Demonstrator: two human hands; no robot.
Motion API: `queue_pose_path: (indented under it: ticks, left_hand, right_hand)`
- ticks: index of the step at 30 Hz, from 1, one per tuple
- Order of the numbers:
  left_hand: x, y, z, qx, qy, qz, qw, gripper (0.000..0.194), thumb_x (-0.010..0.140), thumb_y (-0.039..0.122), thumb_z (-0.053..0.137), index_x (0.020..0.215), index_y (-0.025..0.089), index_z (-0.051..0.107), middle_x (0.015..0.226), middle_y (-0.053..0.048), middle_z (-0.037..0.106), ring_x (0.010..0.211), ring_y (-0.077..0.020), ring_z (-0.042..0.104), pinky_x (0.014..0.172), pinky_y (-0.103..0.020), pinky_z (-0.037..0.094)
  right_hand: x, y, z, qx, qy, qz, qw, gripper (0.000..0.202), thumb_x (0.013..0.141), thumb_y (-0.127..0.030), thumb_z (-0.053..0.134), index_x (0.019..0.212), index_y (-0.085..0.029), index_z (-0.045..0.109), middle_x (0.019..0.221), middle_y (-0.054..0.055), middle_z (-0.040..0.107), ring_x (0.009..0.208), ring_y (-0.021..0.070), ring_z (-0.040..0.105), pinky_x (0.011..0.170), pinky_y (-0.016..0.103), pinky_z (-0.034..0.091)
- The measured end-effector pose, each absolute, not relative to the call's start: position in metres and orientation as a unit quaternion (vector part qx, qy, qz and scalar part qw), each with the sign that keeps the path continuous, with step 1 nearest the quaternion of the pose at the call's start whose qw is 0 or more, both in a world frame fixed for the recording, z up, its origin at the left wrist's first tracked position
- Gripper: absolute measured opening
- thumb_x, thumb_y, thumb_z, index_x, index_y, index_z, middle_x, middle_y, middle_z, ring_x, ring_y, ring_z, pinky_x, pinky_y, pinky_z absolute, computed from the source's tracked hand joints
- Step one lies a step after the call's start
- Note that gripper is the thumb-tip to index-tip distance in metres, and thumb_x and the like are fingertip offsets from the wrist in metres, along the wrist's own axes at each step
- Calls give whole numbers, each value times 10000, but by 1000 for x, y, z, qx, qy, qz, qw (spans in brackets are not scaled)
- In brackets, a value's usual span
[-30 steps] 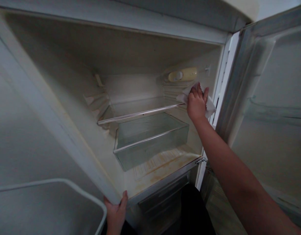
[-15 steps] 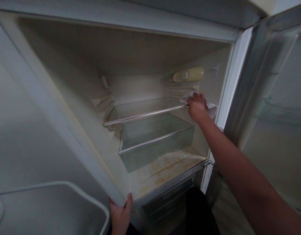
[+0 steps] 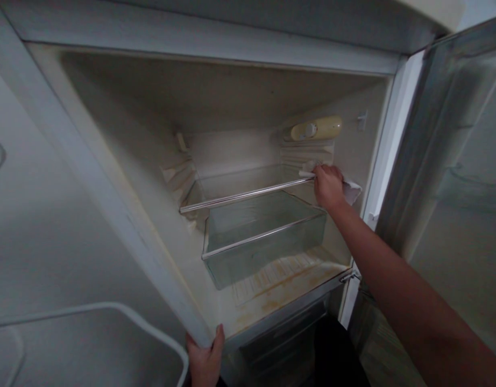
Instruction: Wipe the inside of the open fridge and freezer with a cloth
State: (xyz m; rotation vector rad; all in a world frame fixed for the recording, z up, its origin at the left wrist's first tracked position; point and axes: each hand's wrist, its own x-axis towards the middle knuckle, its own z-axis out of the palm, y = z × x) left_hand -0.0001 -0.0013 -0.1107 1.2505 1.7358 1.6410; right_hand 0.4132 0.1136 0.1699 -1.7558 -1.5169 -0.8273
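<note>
My right hand (image 3: 328,185) is closed on a white cloth (image 3: 352,192) at the right end of the glass shelf (image 3: 248,194), against the ribbed side wall of an open refrigerator. Parts of the cloth stick out on both sides of the fingers. Low in view, my left hand (image 3: 205,357) grips the front edge of the refrigerator's left wall (image 3: 193,317), thumb inside. Under the shelf sits a clear drawer (image 3: 268,242). Brownish stains mark the refrigerator floor (image 3: 272,295) in front of it.
A yellowish lamp and dial housing (image 3: 316,129) is on the inner right wall. The open door (image 3: 453,188) stands at the right. Below is a darker lower compartment (image 3: 284,333). A pale cable (image 3: 122,309) curves across the lower left.
The view has shifted slightly, so the refrigerator appears a little lower and to the right. The cloth has bunched differently around my right hand. My left hand keeps its hold on the edge.
</note>
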Motion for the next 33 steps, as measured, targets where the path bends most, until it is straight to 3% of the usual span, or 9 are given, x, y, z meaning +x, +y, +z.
queue_pose_path:
  ticks: [4,9,12,14,16,20,27,30,33]
  left_hand:
    - [-3,0,-118,462,615,598,227,615,635,568,709,1083,188,526,1005,-129,698,986,-344,701,946,-502,557]
    - [-10,6,-134,475,603,606,209,644,647,564,739,1125,180,540,1035,-119,683,987,-331,693,955,-483,547]
    - [-10,6,-135,470,601,611,213,601,653,562,740,1085,191,549,977,-100,684,942,-319,694,915,-466,558]
    - [-7,3,-131,464,602,612,218,598,650,570,738,1073,191,550,948,-94,684,917,-314,696,889,-459,566]
    - [-5,1,-127,464,605,608,222,611,661,577,734,1092,184,550,967,-105,689,929,-311,697,898,-458,565]
    - [-5,-1,-129,467,602,604,233,705,675,612,732,1183,164,538,1058,-138,697,1004,-311,696,965,-455,549]
    - [-8,1,-138,472,596,606,234,662,709,608,712,1164,159,539,1038,-131,696,991,-298,693,951,-451,553]
    - [-6,0,-135,471,599,608,226,638,700,563,726,1157,160,539,1030,-144,698,972,-306,696,938,-466,558]
    - [-4,0,-133,470,604,602,225,614,699,559,719,1127,156,545,1012,-155,704,951,-314,703,904,-466,573]
  right_hand:
    - [392,112,174,-626,-600,-279,412,383,950,-135,291,1163,-174,607,1145,123,666,1141,257,577,1110,407,370]
    - [341,106,208,-564,-473,-359,574,526,987,-118,134,1256,-135,586,1443,169,466,1412,230,402,1138,410,356]
    - [298,110,240,-513,-480,-379,603,559,1056,-216,82,1257,-126,595,1494,159,430,1468,174,332,1177,334,309]
    - [271,120,258,-471,-608,-332,547,540,1083,-275,111,1296,-157,593,1491,116,473,1428,143,393,1152,271,331]
    - [250,133,268,-440,-761,-231,416,462,1092,-343,229,1341,-197,590,1448,83,550,1328,150,508,1091,247,388]
    - [233,144,269,-469,-861,-69,185,471,1002,-515,496,1333,-210,637,1366,112,642,1221,245,606,1006,304,452]
    - [274,143,264,-533,-829,-42,163,663,957,-688,442,1257,-158,705,1317,155,673,1184,300,636,962,339,475]
    - [290,147,266,-615,-766,-106,152,590,940,-600,539,1172,-96,741,1229,216,700,1121,328,662,902,356,500]
    - [297,148,268,-636,-755,-110,113,334,917,-389,624,1015,-111,784,1050,179,755,967,279,700,796,313,506]
